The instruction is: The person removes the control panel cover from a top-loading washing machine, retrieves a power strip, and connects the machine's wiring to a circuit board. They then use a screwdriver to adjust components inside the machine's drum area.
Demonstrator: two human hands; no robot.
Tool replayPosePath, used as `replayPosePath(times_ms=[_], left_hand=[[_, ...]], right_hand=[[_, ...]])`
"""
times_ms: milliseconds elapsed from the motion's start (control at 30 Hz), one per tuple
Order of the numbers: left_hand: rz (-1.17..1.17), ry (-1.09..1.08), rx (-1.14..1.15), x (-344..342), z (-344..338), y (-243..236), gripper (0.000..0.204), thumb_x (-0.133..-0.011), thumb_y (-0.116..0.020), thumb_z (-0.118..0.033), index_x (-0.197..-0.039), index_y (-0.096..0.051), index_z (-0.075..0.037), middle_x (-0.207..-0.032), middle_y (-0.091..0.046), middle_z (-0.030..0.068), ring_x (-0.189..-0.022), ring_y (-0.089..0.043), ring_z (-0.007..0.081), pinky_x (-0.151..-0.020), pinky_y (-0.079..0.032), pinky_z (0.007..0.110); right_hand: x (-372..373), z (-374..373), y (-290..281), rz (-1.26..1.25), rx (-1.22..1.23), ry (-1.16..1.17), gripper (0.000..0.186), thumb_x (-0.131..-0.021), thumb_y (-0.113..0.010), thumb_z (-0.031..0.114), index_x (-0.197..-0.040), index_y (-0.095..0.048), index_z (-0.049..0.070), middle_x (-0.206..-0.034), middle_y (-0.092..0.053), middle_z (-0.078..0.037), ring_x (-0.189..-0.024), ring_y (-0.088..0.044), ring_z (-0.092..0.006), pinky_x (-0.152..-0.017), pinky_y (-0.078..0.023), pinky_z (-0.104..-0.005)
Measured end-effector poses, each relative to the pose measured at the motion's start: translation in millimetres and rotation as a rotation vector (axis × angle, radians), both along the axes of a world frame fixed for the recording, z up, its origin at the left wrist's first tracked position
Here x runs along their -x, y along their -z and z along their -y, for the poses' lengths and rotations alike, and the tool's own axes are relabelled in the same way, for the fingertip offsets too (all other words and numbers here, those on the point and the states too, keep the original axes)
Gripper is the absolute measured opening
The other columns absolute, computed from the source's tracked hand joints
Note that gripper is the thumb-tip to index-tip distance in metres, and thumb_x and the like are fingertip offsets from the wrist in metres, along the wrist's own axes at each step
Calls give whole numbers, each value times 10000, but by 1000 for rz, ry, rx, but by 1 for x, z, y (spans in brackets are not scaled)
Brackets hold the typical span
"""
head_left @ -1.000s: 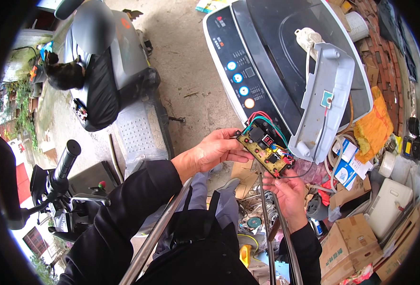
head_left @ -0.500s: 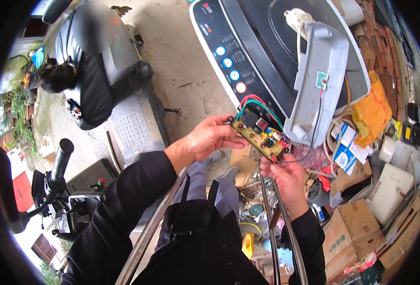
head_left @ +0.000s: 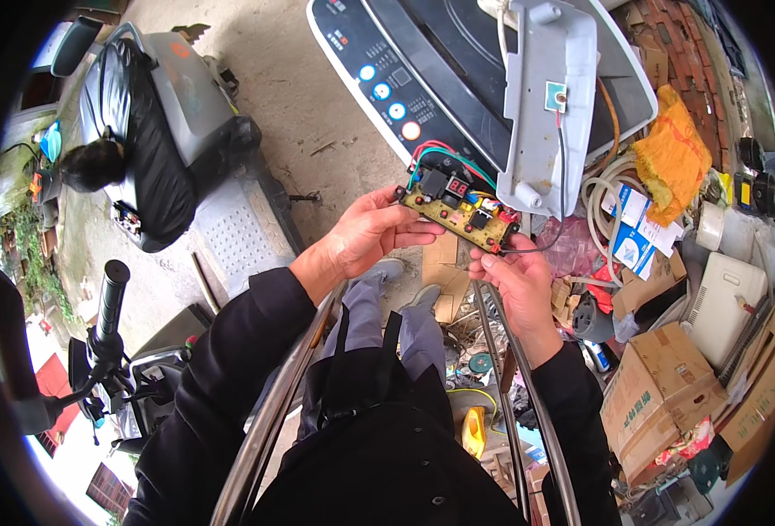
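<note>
Between my two hands is a yellowish circuit board (head_left: 463,216) with a small lit red digit display and several components. My left hand (head_left: 372,230) is closed on its left end, thumb on top and fingers beneath. The right end is pinched in my right hand (head_left: 517,279). Red and green wires (head_left: 454,154) loop up from the board's far edge. A thin black cable runs from its right end to a grey plastic housing (head_left: 528,123), which has a small green square part inside. That housing rests on a washing machine (head_left: 405,79) with a dark lid and round lit buttons.
Metal rails (head_left: 273,412) rise close in front of me, between my forearms. On the right are a cardboard box (head_left: 659,394), an orange cloth (head_left: 672,158), a pale hose and mixed clutter. A scooter (head_left: 177,114) stands at left, with handlebars (head_left: 107,307) nearer me.
The washing machine, housing and board have shifted up and left in the picture as the view moved. The board lies slightly flatter across; both hands keep their hold on it.
</note>
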State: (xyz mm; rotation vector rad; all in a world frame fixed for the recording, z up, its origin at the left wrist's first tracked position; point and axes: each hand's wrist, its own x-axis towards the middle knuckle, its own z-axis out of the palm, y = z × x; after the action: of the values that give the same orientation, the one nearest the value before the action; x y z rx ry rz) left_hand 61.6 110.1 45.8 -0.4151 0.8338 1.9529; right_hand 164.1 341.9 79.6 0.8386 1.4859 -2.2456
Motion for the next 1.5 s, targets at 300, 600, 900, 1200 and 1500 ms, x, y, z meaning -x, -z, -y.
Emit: replayPosePath(times_ms=[300,600,900,1200,1500], left_hand=[[-18,66,-26,-8,-7,-4,425,-942,-541,3,-1351,-441,65,-1292,-597,227,-1124,-662,322,-987,-557,387],[-40,65,-27,-11,-7,-4,458,-933,-558,18,-1366,-413,59,-1281,-603,220,-1121,-665,310,-993,-554,384],[6,30,80,-12,-14,-1,411,-913,-683,-24,-1288,-516,-2,-1169,-675,138,-977,-708,230,-900,-595,358],[23,-18,190,-17,-22,4,399,-866,-768,-73,-1168,-520,8,-1065,-683,138,-881,-721,219,-805,-627,345],[-13,-22,217,-18,-24,2,393,-871,-763,-75,-1163,-520,27,-1049,-682,135,-854,-717,210,-794,-627,344]], right_hand=[[6,13,0,75,-341,72,160,-918,-618,126,-955,-553,-16,-778,-645,-101,-586,-601,-117,-584,-574,-293],[6,18,1,76,-456,56,155,-909,-616,124,-949,-566,-17,-753,-638,-82,-557,-589,-108,-555,-562,-276],[-7,14,6,16,-170,28,284,-897,-661,23,-1125,-495,-9,-925,-654,-108,-691,-643,-150,-686,-596,-319],[-9,12,10,-15,-128,-6,295,-901,-666,7,-1135,-486,10,-924,-662,-100,-706,-651,-145,-674,-598,-311],[-9,8,6,11,-103,-24,288,-909,-658,7,-1148,-498,7,-931,-662,-105,-709,-647,-142,-684,-593,-317]])
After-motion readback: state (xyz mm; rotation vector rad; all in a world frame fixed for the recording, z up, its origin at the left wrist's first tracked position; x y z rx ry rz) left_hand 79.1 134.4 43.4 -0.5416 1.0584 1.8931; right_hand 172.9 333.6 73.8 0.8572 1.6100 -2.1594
